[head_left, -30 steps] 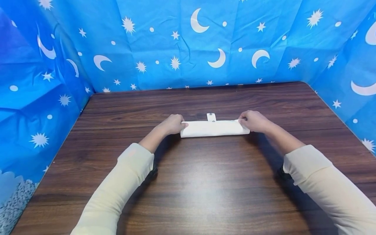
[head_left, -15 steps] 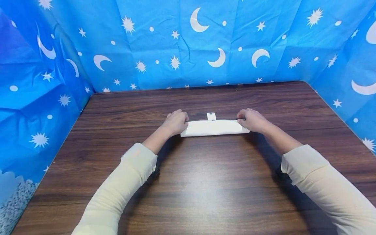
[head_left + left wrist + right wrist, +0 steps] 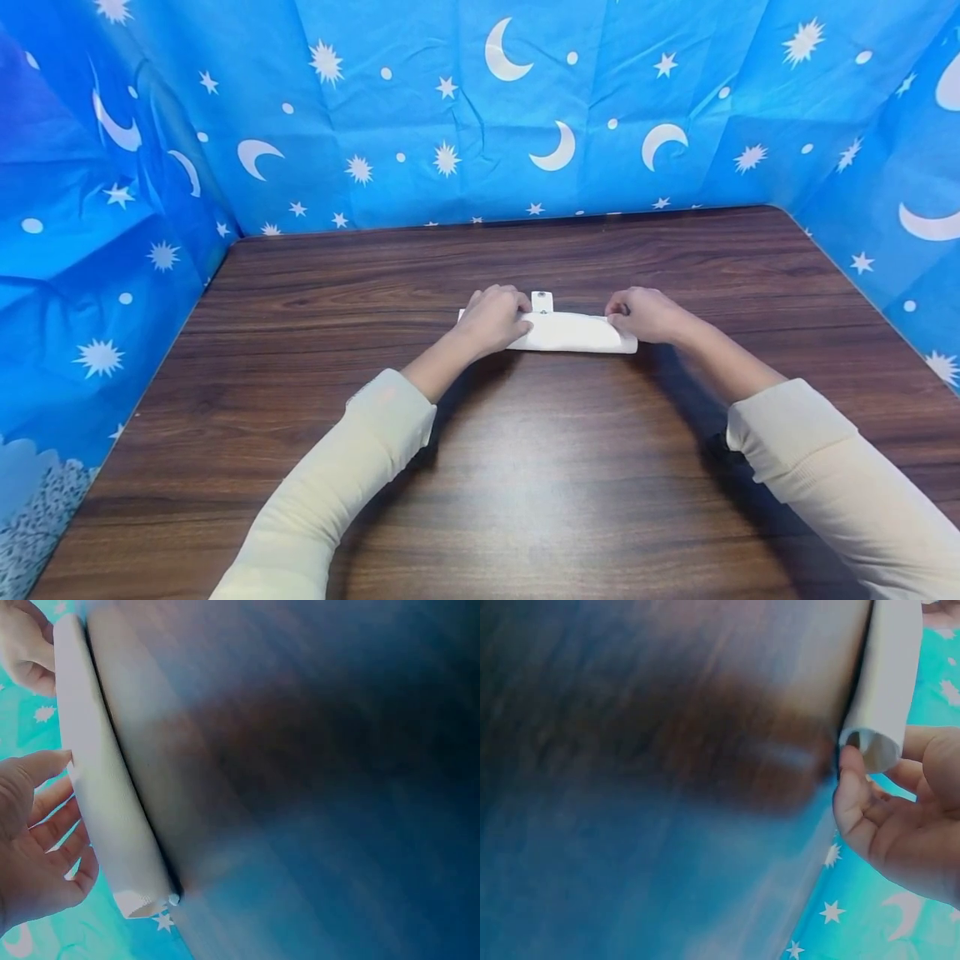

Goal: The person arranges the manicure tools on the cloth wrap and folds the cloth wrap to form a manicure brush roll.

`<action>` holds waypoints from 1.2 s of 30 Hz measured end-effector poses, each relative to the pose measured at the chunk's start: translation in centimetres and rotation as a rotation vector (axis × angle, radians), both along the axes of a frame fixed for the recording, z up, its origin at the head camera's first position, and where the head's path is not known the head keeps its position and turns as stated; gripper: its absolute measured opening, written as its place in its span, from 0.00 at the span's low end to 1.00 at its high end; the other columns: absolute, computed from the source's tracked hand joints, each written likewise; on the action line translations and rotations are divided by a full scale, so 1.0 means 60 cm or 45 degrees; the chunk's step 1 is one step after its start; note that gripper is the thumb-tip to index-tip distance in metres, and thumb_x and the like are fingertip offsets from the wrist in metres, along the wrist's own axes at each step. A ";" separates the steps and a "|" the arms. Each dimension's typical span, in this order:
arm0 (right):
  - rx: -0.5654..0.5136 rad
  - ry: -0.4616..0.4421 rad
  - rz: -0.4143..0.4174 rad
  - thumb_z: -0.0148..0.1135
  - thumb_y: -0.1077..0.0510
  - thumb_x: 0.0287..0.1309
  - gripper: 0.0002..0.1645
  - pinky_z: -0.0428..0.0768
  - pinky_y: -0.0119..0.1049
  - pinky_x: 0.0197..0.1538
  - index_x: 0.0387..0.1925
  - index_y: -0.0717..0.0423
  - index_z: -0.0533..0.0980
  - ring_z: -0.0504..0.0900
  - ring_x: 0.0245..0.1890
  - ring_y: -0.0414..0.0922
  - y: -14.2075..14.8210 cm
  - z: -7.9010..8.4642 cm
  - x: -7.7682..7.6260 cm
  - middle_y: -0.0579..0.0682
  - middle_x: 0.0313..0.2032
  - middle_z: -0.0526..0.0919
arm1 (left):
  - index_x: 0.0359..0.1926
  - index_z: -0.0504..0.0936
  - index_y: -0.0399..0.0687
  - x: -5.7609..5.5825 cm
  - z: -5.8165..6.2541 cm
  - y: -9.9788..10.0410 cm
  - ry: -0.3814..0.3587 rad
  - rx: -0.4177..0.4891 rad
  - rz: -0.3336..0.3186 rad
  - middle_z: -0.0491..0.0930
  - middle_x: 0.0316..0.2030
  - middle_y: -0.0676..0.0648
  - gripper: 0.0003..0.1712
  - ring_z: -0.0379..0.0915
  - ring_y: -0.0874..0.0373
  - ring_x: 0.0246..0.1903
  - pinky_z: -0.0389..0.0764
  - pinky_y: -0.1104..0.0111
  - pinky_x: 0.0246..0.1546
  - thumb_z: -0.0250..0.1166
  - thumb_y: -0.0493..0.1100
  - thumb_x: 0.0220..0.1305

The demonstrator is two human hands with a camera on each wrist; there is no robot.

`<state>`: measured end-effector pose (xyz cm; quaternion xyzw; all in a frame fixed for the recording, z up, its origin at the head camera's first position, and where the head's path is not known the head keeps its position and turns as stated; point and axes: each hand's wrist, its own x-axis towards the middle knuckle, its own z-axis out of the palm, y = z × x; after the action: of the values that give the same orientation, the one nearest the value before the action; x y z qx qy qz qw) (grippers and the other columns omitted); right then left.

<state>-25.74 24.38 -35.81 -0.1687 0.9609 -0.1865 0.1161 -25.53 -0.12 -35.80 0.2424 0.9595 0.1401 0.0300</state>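
A white rolled-up sheet (image 3: 576, 332) lies across the table, its small white tab with metal snaps (image 3: 542, 301) sticking out at the far side. My left hand (image 3: 495, 320) is over the left-middle part of the roll, close to the tab. In the left wrist view its thumb and loosely bent fingers (image 3: 54, 826) touch the roll's edge, with gaps between them. My right hand (image 3: 649, 315) pinches the right end. The right wrist view shows the hollow end of the roll (image 3: 885, 750) with a fingertip at its opening and other fingers behind it.
The dark brown wooden table (image 3: 525, 467) spreads out on all sides of the roll. A blue curtain with white moons and stars (image 3: 420, 100) hangs behind the table and along its left and right sides.
My left hand has left the roll's left end and slid right along it toward the tab, uncovering that end. The right hand has stayed at the right end.
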 end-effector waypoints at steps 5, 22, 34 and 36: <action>0.101 -0.012 0.031 0.53 0.61 0.60 0.12 0.68 0.41 0.33 0.40 0.64 0.78 0.70 0.25 0.46 -0.010 0.017 -0.004 0.52 0.29 0.78 | 0.49 0.80 0.53 0.008 0.001 0.002 -0.001 -0.023 0.001 0.76 0.49 0.54 0.18 0.69 0.57 0.47 0.63 0.61 0.48 0.63 0.53 0.60; -0.248 -0.265 -0.181 0.50 0.58 0.64 0.19 0.73 0.40 0.43 0.52 0.65 0.73 0.76 0.38 0.48 -0.123 0.005 -0.063 0.57 0.40 0.79 | 0.41 0.82 0.54 0.011 0.002 0.014 -0.015 -0.035 0.011 0.79 0.42 0.56 0.12 0.72 0.62 0.44 0.64 0.60 0.48 0.64 0.52 0.58; -0.325 -0.053 -0.038 0.57 0.61 0.60 0.09 0.67 0.36 0.32 0.38 0.61 0.80 0.71 0.28 0.45 -0.118 0.022 -0.034 0.51 0.31 0.81 | 0.33 0.82 0.55 0.011 -0.003 0.011 0.053 0.019 0.020 0.76 0.32 0.59 0.06 0.70 0.66 0.33 0.63 0.64 0.42 0.62 0.49 0.61; -0.316 -0.029 0.012 0.58 0.61 0.59 0.08 0.67 0.36 0.31 0.37 0.60 0.80 0.71 0.28 0.45 -0.115 0.021 -0.031 0.50 0.32 0.82 | 0.32 0.82 0.55 0.012 -0.003 0.009 0.064 0.027 0.018 0.76 0.32 0.60 0.05 0.69 0.66 0.32 0.63 0.65 0.41 0.62 0.48 0.61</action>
<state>-27.59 17.51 -34.55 -0.1840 0.9282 -0.3055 0.1059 -24.84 0.43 -35.99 0.2393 0.9601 0.1444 0.0023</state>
